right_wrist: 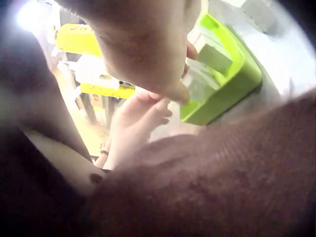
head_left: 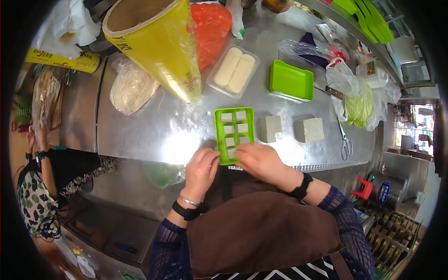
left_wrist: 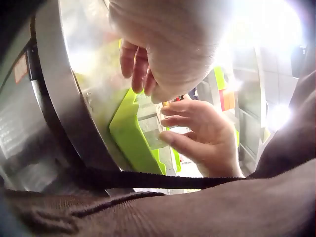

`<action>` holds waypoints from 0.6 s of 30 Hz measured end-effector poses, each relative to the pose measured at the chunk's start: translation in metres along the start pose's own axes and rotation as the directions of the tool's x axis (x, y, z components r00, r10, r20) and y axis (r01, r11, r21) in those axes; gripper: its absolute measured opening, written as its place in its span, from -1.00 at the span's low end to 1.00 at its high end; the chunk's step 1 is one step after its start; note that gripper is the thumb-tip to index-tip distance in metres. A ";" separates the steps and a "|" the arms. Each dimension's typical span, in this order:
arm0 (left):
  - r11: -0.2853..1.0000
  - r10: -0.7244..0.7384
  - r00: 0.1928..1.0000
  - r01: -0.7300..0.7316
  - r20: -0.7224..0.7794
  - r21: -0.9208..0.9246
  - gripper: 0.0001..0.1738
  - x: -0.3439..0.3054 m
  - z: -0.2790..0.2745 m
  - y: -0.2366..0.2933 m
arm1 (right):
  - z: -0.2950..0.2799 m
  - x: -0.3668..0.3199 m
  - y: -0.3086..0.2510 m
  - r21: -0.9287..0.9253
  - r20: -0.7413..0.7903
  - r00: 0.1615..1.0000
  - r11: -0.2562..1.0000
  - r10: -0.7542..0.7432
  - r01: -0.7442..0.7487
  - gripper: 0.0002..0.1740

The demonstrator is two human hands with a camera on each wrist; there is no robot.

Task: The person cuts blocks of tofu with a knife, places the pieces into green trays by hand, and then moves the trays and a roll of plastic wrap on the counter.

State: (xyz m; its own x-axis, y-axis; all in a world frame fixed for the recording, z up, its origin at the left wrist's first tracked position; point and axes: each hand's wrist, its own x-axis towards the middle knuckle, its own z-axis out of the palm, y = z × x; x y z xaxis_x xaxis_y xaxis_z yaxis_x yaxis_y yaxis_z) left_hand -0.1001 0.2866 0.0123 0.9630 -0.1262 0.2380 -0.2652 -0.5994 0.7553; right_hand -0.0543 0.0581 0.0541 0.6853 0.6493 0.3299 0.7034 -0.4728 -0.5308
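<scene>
Tofu cubes [head_left: 235, 128] are set in two rows in a green tray [head_left: 218, 135] at the near edge of the steel counter [head_left: 154, 130]. The left hand [head_left: 201, 170] is held against the tray's near-left corner, its fingers loosely curled and nothing gripped. The right hand [head_left: 261, 161] is laid over the nearest cubes; whether one is pinched or only touched cannot be told from the blurred wrist views. The cubes are judged soft, wet and easily crumbled, best taken lightly by two opposite flat faces. The tray is judged stiff and light, best taken by its rim. Just right of it, two larger tofu blocks [head_left: 270, 128] are stood, with scissors [head_left: 346, 144] beyond.
</scene>
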 end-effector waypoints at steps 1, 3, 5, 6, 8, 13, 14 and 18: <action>1.000 -0.005 1.000 0.005 0.017 -0.007 -0.73 0.000 0.000 0.000 | -0.009 -0.010 0.005 -0.024 -0.026 0.994 0.994 0.108 -0.109 -0.65; 1.000 -0.012 0.999 0.013 0.048 -0.021 -0.70 0.000 0.001 0.001 | -0.030 -0.031 0.019 -0.065 -0.089 0.945 0.945 0.314 -0.320 -0.57; 0.997 -0.056 0.995 0.060 0.083 -0.045 -0.65 -0.003 0.003 0.001 | -0.039 -0.048 0.033 0.049 -0.098 0.773 0.779 0.626 -0.625 -0.48; 0.995 -0.072 0.992 0.078 0.103 -0.064 -0.63 -0.002 0.007 0.002 | -0.032 -0.058 0.044 0.110 -0.152 0.718 0.734 0.679 -0.670 -0.42; 0.999 0.034 0.996 -0.034 0.088 -0.007 -0.59 0.006 0.008 0.007 | -0.009 -0.085 0.072 0.275 -0.160 0.624 0.641 0.765 -0.716 -0.37; 0.991 0.113 0.985 -0.120 0.128 0.053 -0.54 0.012 0.013 0.008 | -0.001 -0.077 0.075 0.438 -0.067 0.428 0.412 0.901 -0.799 -0.29; 0.990 0.113 0.985 -0.122 0.133 0.065 -0.54 0.011 0.014 0.008 | 0.002 -0.080 0.076 0.447 -0.068 0.431 0.414 0.900 -0.793 -0.28; 0.987 0.121 0.985 -0.133 0.124 0.093 -0.53 0.009 0.021 0.004 | 0.007 -0.088 0.087 0.677 0.066 0.317 0.192 0.946 -0.711 -0.35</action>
State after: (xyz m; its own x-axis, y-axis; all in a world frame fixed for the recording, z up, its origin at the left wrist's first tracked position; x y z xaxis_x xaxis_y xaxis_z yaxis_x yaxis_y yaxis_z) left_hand -0.0918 0.2661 0.0045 0.9223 -0.2948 0.2501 -0.3853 -0.6483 0.6567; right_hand -0.0546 -0.0357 -0.0268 0.8706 -0.2020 -0.4486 -0.4800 -0.1491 -0.8645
